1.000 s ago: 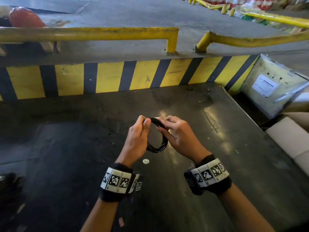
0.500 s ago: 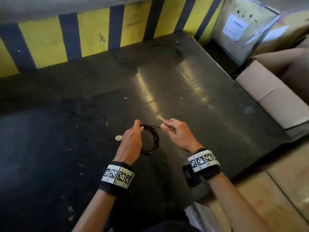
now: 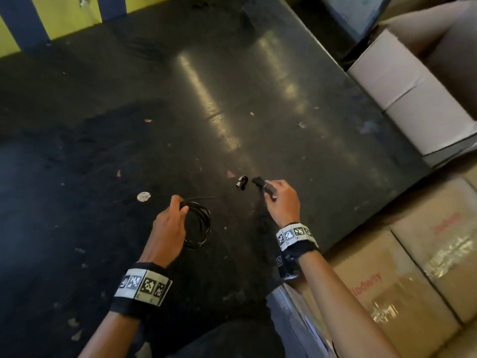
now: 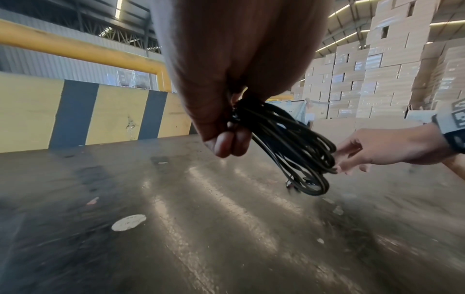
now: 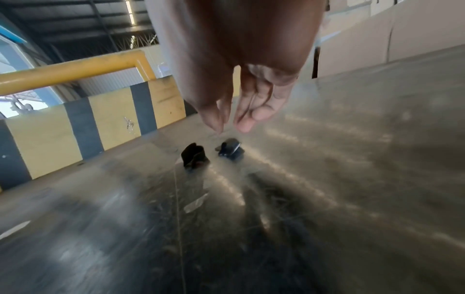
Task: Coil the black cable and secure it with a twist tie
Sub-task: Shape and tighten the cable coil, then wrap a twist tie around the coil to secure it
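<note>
The black cable is wound into a small coil of several loops. My left hand pinches the coil at its top and holds it just above the dark platform. In the left wrist view the coil hangs from the fingertips. My right hand is off to the right, apart from the coil. In the right wrist view its fingers point down, relaxed and empty, just above two small black folded pieces lying on the platform. The same pieces show in the head view.
A white round disc lies left of the coil. Scraps litter the platform. A yellow and dark striped barrier closes the far side. Pale cartons and taped brown boxes crowd the right edge.
My right hand let go of the cable and moved right to the two small black pieces. The left hand kept the coil. The head view tilted downward.
</note>
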`<state>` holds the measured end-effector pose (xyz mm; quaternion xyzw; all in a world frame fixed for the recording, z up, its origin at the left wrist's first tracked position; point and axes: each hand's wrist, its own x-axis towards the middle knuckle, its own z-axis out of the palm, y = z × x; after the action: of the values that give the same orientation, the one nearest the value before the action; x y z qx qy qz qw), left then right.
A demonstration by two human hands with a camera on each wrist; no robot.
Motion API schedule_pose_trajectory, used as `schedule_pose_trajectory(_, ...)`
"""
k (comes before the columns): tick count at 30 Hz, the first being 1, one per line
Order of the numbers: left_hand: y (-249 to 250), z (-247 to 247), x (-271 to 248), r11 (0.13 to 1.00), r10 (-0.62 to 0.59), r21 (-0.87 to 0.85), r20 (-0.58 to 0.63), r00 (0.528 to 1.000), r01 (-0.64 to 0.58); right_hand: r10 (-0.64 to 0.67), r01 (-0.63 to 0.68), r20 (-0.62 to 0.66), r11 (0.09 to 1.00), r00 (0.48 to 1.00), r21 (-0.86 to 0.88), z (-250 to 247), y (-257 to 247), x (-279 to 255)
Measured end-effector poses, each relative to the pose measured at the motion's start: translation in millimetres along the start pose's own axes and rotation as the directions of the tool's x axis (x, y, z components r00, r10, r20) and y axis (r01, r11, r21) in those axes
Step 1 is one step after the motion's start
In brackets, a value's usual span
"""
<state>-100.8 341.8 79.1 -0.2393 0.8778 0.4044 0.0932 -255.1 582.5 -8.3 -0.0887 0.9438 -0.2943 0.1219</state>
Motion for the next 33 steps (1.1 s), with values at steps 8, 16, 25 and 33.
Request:
schedule_pose_trajectory(8, 1.5, 1.3, 1.0, 1.000, -0.021, 0.021, -0.006, 1.000, 0.021, -0.228, 0.236, 0.086, 0.966, 0.970, -0.105, 35.8, -39.4, 37.7)
schedule_pose_trajectory(16, 0.8, -19.1, -12.6, 0.999, -0.028, -0.030, -0.024, 0.999, 0.028, -0.209, 0.220, 0.143, 0.973, 0.968, -0.072, 38.5, -43.6, 59.3)
schedule_pose_trajectory(25, -0.7, -44.4, -36.0, 0.995, 0.039, -0.092, -0.037, 0.999, -0.042, -0.167, 0.207, -0.122, 0.828, 0.978, 0.521, 3.5, -103.9, -3.6)
schedule_pose_trajectory(33, 2.2, -69.3, -82.9, 0.979, 0.197, -0.043, -0.058, 0.979, -0.200, -0.566, 0.609, -0.231, 0.694, 0.791, 0.385, -22.7, -176.1, -52.7)
